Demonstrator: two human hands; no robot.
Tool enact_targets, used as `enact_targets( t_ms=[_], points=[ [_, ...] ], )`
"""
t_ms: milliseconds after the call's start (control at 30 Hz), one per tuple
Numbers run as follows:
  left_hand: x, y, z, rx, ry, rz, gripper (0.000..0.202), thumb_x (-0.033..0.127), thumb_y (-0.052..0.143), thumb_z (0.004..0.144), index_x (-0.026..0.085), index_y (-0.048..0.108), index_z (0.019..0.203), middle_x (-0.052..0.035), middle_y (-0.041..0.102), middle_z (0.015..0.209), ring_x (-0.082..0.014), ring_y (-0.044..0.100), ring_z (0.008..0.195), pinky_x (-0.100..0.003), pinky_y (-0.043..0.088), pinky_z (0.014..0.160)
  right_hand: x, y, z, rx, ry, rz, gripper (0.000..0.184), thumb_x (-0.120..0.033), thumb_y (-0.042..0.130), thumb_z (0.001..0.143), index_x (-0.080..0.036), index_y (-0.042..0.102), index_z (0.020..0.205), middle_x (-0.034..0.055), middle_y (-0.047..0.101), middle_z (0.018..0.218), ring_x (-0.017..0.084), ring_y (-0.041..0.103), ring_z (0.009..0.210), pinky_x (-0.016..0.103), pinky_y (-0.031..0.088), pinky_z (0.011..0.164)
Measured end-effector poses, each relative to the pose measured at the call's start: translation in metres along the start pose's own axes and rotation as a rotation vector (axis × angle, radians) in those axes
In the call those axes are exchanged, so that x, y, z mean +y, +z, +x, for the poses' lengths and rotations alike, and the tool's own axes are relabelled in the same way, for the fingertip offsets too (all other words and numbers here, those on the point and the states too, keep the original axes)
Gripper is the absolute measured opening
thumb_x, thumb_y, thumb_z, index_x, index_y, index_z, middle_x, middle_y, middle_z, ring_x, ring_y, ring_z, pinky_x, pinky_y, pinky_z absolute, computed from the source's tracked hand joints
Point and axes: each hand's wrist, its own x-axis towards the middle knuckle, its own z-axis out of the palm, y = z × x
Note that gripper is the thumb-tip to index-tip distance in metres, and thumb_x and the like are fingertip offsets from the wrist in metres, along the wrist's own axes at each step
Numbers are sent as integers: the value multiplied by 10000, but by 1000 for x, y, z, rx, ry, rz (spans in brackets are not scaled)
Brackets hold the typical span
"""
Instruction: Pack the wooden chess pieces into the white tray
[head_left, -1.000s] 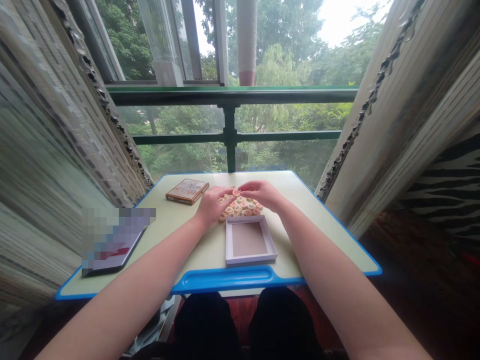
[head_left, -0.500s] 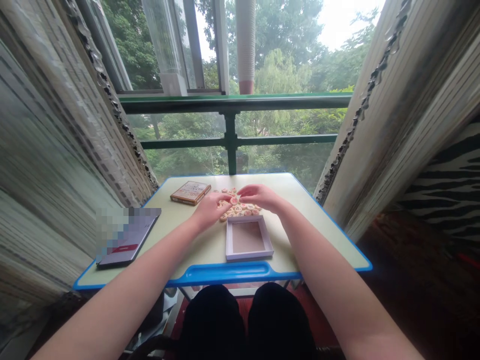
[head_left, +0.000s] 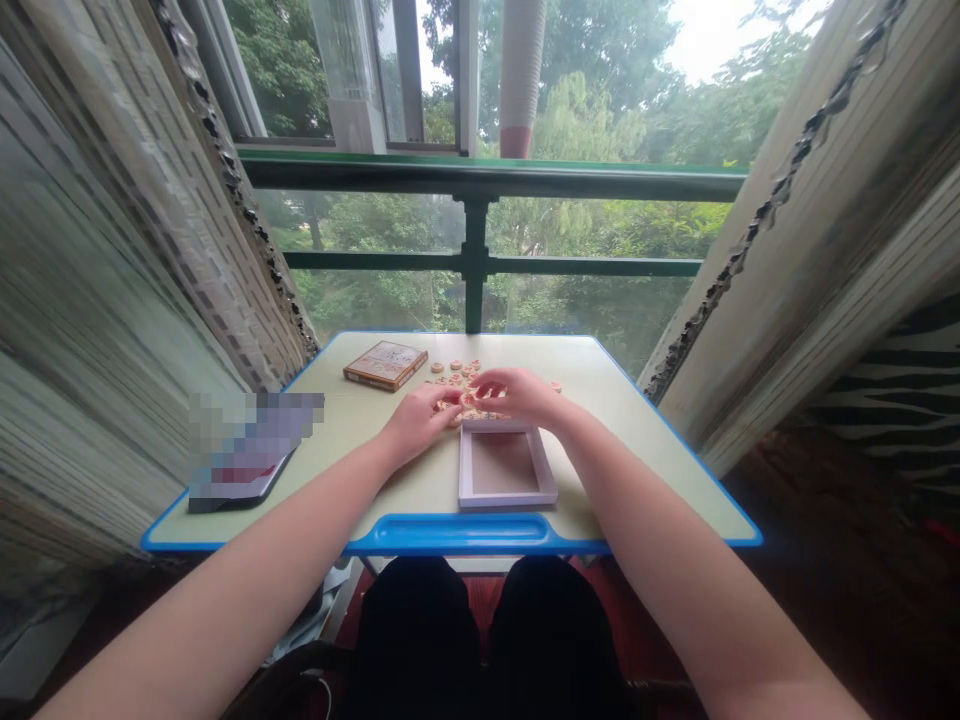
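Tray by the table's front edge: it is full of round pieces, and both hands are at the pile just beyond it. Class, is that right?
Not quite. The tray is empty: the head view shows its brown floor bare. The rest holds: it lies by the front edge of the table, and the left hand and right hand are at the pile of pieces just beyond it.

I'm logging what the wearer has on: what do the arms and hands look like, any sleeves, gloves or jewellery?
Both arms are bare as far as they show: no sleeve on the left forearm or right forearm. The left hand and right hand are ungloved, and neither wrist shows a watch or bracelet. Rings are too small to tell.
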Motion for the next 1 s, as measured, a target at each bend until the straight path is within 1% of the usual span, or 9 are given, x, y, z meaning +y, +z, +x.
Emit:
enact_targets(
  t_ms=[133, 300, 367, 467, 567, 633, 767, 867, 1000],
  points=[
    [-7, 4, 1, 5, -23, -37, 246, 317, 550, 791, 159, 664, 941, -79, 681, 929, -182, 607, 836, -276, 506, 692, 3, 3, 1, -51, -1, -38, 208, -226, 622, 712, -176, 671, 908, 20, 661, 744, 115, 578, 663, 231, 441, 618],
    [-8, 7, 4, 12, -3, -64, 254, 311, 546, 795, 150, 660, 955, -84, 681, 943, -184, 604, 859, -277, 502, 706, 3, 6, 1, 23, -8, -17, 197, -295, 640, 698, -168, 664, 847, 35, 674, 801, 122, 595, 690, 233, 452, 630],
    [-7, 7, 4, 22, 5, -72, 264, 312, 547, 793, 146, 659, 966, -88, 678, 962, -185, 604, 855, -283, 501, 709, -1, 5, -1, 29, 1, 29, 223, -323, 642, 699, -160, 660, 850, 44, 680, 820, 127, 606, 709, 231, 455, 632],
    [-4, 5, 2, 10, 32, -66, 270, 314, 556, 782, 146, 665, 962, -88, 679, 944, -187, 602, 837, -283, 497, 688, -10, 0, -5, -9, 42, 61, 247, -330, 640, 699, -144, 659, 860, 47, 679, 806, 126, 604, 697, 225, 445, 610],
    [-1, 2, -1, -24, 82, -44, 246, 294, 571, 760, 147, 675, 928, -77, 684, 890, -189, 596, 827, -289, 488, 703, -21, -4, -10, -52, 74, -74, 199, -304, 657, 673, -152, 669, 801, 29, 667, 752, 114, 575, 652, 219, 411, 587],
    [1, 1, -3, -54, 120, -25, 224, 275, 580, 746, 156, 678, 908, -61, 686, 873, -189, 590, 836, -302, 477, 747, -24, -4, -16, -63, 60, -175, 192, -323, 669, 660, -165, 669, 769, 17, 654, 734, 111, 553, 645, 218, 389, 584],
    [4, 1, -5, -102, 189, 30, 169, 275, 615, 713, 187, 688, 837, -35, 683, 858, -191, 581, 855, -328, 440, 840, -20, 2, -27, -57, -2, -241, 234, -352, 647, 683, -165, 660, 822, 13, 605, 732, 108, 512, 648, 218, 365, 590],
    [5, 1, -6, -101, 190, 72, 170, 307, 638, 692, 194, 700, 802, -42, 663, 826, -201, 564, 847, -332, 438, 826, -14, 6, -31, -27, -75, -296, 206, -299, 646, 681, -161, 655, 833, 9, 558, 719, 114, 485, 675, 225, 356, 626],
    [5, 2, -7, -116, 204, 95, 162, 318, 639, 689, 199, 702, 780, -45, 640, 828, -196, 540, 825, -332, 432, 814, -10, 7, -31, -69, -124, -341, 187, -306, 640, 691, -166, 653, 814, 11, 562, 709, 126, 477, 686, 233, 342, 630]
  ],
)
